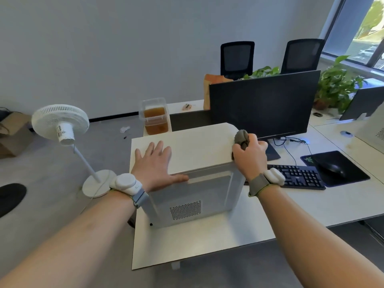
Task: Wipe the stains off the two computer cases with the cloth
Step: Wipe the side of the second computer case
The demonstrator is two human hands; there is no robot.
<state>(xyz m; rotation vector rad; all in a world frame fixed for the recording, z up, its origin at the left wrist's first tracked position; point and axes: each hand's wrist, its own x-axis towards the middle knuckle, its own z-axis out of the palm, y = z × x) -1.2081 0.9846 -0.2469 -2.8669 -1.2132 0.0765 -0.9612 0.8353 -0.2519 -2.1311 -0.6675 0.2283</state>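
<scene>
White computer case (187, 154) stood on tabletop (207, 242), left of monitor (264, 102) and keyboard (299, 176). Second case (374, 132) sat at far right edge, well apart. Left hand (154, 165) lay flat on case top, fingers (153, 147) spread straight, holding nothing. Right hand (250, 154) gripped bunched grey cloth (242, 138), fingers curled tight round it, pressing at case's right top edge. Case judged stiff, smooth, fairly heavy, likely to slide on tabletop unless braced from above. Cloth soft, limp; best held wadded in fist. No stains made out.
</scene>
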